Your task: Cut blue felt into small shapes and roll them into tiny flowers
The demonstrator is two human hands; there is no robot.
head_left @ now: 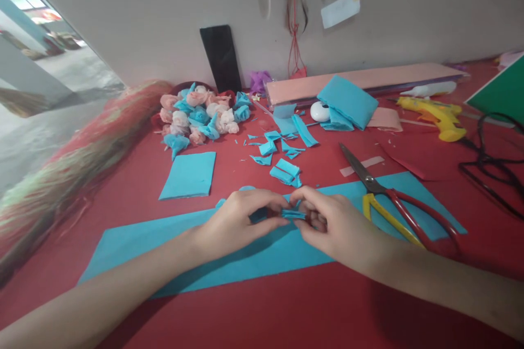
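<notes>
left hand (245, 215), right hand (327, 218) nearly meeting; fingers curled; forearms angled inward

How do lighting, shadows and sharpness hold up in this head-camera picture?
Head view: daylight washes out the top left corner, where the broom looks smeared; soft shadows fall below the left hand on the blue sheet and below the right forearm on the red table; the blue stack between the fingers is too soft to count layers.
</notes>
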